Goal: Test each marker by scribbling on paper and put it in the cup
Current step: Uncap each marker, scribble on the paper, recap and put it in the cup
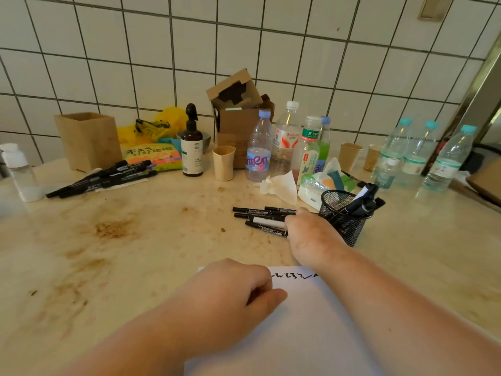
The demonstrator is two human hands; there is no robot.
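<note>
So our right hand (306,234) is reaching onto the little pile of slim black plastic markers (264,219) lying on the stained beige worktop (135,240), just left of the black wire-mesh cup (343,215). We can't tell from here if its fingers have closed on one, they're hidden behind the knuckles. Our left hand (238,291) is loosely curled, holding nothing, resting on the top edge of the white paper sheet (311,321), beside the black scribbles. These markers look light, stiff and a bit slick, so we'd pinch one mid-barrel. Count: about five in the pile, roughly three already in the cup, plus another bunch far left (105,176) we can't count properly.
</note>
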